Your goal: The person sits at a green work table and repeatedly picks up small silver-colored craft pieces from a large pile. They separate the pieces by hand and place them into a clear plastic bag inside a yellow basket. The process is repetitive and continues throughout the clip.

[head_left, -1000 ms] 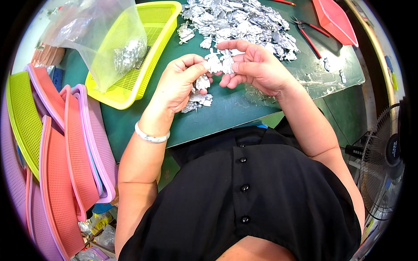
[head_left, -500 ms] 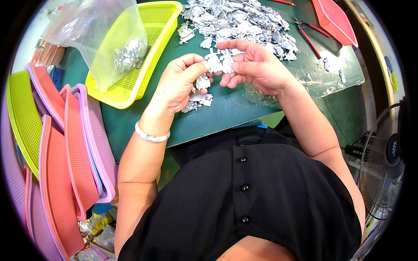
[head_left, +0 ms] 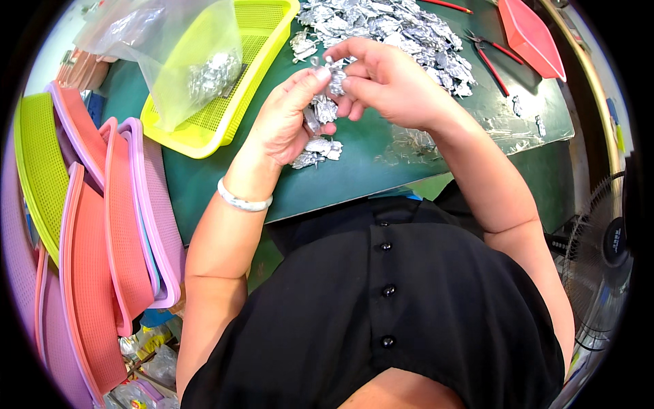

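Both of my hands meet over the green table, in front of a large heap of silvery metal castings (head_left: 402,37). My left hand (head_left: 283,119) is closed, pinching a small silvery metal casting (head_left: 336,82) between thumb and fingers. More castings (head_left: 323,109) sit against its palm. My right hand (head_left: 395,85) grips the same pinched casting from the other side, thumb below and forefinger curved above it. The fingers partly cover the casting, so its full outline is hidden. Just below my left hand, a few castings (head_left: 319,151) lie on the table.
Left of my hands stands a yellow-green basket (head_left: 221,126) with a clear plastic bag (head_left: 167,75) holding castings. Stacked pink, purple and green baskets (head_left: 95,273) fill the left side. Red-handled pliers (head_left: 492,61) and a red tray (head_left: 531,37) lie far right; a fan (head_left: 599,266) stands right.
Two castings were held side by side; now one shows between my fingertips, turned. My right hand has tilted and moved slightly up and left. The whole view has shifted a little.
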`<state>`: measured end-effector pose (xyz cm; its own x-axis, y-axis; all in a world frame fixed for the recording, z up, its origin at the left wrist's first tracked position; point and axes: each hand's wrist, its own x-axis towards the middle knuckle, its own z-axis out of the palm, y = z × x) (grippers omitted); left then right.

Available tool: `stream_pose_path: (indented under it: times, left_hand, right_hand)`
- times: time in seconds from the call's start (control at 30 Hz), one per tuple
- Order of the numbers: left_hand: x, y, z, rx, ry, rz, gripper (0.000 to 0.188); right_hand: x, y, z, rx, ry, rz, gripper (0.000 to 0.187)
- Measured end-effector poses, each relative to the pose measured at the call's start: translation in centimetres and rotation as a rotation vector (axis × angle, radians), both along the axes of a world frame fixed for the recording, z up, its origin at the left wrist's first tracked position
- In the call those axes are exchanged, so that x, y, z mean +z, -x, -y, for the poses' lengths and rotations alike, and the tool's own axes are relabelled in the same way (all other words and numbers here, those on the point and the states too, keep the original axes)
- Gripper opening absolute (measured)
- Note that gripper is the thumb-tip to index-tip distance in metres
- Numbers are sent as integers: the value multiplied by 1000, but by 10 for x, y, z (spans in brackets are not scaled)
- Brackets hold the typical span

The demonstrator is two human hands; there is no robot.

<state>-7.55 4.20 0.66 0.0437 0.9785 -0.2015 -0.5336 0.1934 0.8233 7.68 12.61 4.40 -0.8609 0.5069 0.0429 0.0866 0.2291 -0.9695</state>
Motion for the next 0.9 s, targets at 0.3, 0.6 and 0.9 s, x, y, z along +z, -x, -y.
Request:
stream_pose_path:
  times: [0.3,0.6,0.9]
  left_hand:
    - [-5,10,-3,145,51,233,18]
    - [-3,15,-2,245,16,274,16]
    - [6,15,2,85,66,-195,21]
  right_hand:
    - [-14,6,13,-196,-422,-180,33]
    - [-41,-10,41,35,-643,51,31]
    - [-34,-12,27,-71,-149,-29,28]
